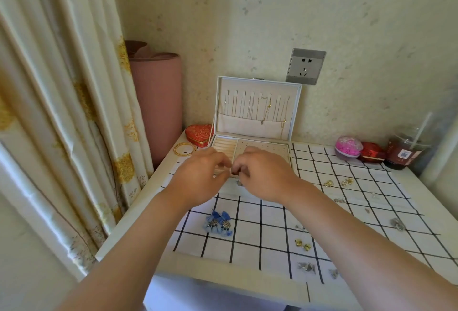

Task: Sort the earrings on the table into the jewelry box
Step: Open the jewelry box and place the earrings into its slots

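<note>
The white jewelry box (295, 112) stands open at the back of the table, necklaces hanging in its lid. Both hands meet over the box's front edge. My left hand (198, 176) and my right hand (262, 174) have curled fingertips close together around something small and dark that I cannot make out. On the checked cloth (260, 243) lie a blue tassel earring pair (219, 224), gold earrings (302, 244), silver earrings (307, 267), and gold ones (329, 183) further back.
A red heart box (198, 133) and gold bangles (184, 148) sit left of the jewelry box. A pink container (348, 148), a red box (373, 154) and a drink cup (406, 149) stand at the back right. A curtain (62, 112) hangs on the left.
</note>
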`<action>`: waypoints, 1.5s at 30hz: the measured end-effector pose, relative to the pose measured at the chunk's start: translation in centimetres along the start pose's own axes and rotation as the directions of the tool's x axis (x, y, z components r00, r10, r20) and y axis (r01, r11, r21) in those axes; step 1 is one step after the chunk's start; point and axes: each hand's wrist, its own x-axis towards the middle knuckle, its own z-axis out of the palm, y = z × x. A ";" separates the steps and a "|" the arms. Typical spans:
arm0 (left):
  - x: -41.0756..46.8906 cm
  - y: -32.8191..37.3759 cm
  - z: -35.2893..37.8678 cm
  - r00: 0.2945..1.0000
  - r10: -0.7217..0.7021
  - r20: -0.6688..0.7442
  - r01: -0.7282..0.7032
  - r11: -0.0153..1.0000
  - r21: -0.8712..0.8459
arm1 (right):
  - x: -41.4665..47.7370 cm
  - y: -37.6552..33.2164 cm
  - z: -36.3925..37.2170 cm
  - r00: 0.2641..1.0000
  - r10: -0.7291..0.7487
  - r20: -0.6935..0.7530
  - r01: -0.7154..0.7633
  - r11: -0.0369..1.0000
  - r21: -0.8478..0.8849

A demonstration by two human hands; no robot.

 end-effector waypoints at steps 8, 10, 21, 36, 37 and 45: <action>-4.5 -0.1 -0.5 0.892 -0.199 0.406 0.154 0.978 0.142 | -2.6 -2.5 1.9 0.938 0.021 0.347 -0.013 1.000 -0.025; -5.0 -0.2 -0.1 0.889 -0.210 0.407 0.145 0.972 0.185 | -2.6 -2.7 2.7 0.932 0.026 0.362 0.000 0.997 -0.071; -4.1 0.6 -1.1 0.900 -0.178 0.398 0.208 0.978 -0.031 | -2.1 -2.3 1.6 0.918 0.086 0.387 -0.199 0.944 0.263; -2.0 3.5 -1.1 0.859 -0.429 0.280 0.486 0.509 -0.711 | -1.4 -0.7 -2.8 0.962 0.254 0.104 -0.242 0.605 0.758; -1.8 3.6 -1.1 0.858 -0.439 0.269 0.480 0.494 -0.725 | -1.4 -0.7 -3.0 0.964 0.240 0.111 -0.239 0.607 0.758; 0.0 4.1 -0.9 0.906 -0.406 0.118 0.344 0.546 -0.764 | -0.6 0.7 -3.1 0.962 0.251 0.109 -0.241 0.590 0.771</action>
